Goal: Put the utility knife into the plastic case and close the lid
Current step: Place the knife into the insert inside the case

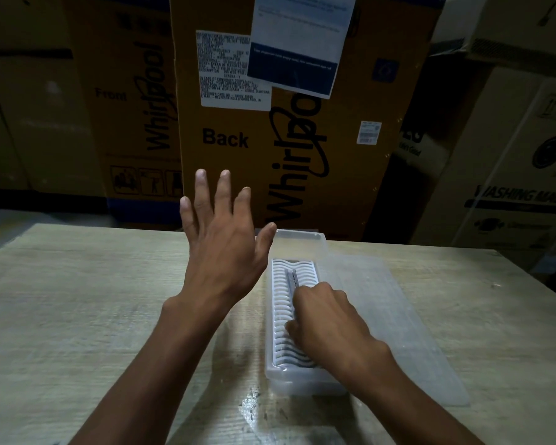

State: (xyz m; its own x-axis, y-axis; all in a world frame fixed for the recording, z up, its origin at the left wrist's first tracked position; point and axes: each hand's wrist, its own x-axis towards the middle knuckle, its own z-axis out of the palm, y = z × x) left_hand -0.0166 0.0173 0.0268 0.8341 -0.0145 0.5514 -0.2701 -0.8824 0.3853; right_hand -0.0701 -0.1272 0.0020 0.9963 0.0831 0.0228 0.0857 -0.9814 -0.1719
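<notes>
Nearest the camera, two bare forearms reach in from the bottom edge over a pale wood-grain worktop (77,316). The left hand (220,248) hovers above the worktop with its palm down and its fingers spread wide apart, holding nothing; its thumb tip comes close to the far left corner of the plastic case (278,375).

The case is a long, narrow, translucent box lying lengthwise away from the person, just right of centre. A white ribbed insert (281,284) with wavy ridges fills its inside. Its lid (408,332), clear and flat, lies open on the worktop along the case's right side.

The right hand (328,319) rests inside the case with its grip curled closed on the utility knife (292,277). Only the far end of the knife shows: a slim grey metallic strip running along the middle of the ribbed insert, pointing away from the person. The rest of the knife is hidden under the fingers and palm, so its handle and full shape cannot be made out. The hand also covers the near right part of the insert.

Behind the worktop stand large cardboard boxes (302,139) in dim light, printed "Whirlpool", "Front" and "Back"; the labels' small print is unreadable.
</notes>
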